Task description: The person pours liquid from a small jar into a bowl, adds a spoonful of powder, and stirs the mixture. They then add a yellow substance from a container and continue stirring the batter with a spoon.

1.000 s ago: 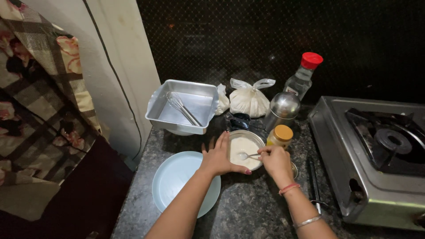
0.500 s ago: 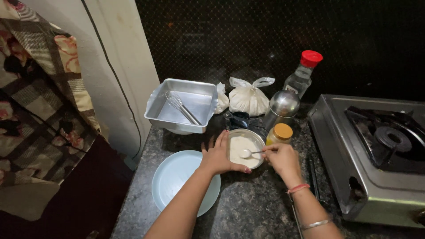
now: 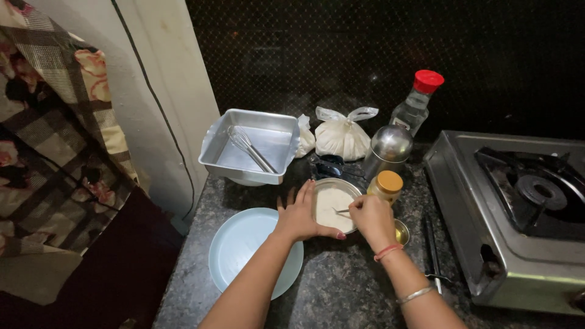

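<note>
Left hand (image 3: pixel 300 216) cups the rim of the small steel bowl (image 3: pixel 334 204) of white batter; right hand (image 3: pixel 372 214) pinches a spoon (image 3: pixel 342 211). The bowl looks light, rigid and slippery, best gripped at the rim.

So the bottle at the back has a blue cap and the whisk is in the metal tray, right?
Not quite. The head view shows the bottle at the back has a red cap, not a blue one. The whisk does lie in the metal tray.
</note>
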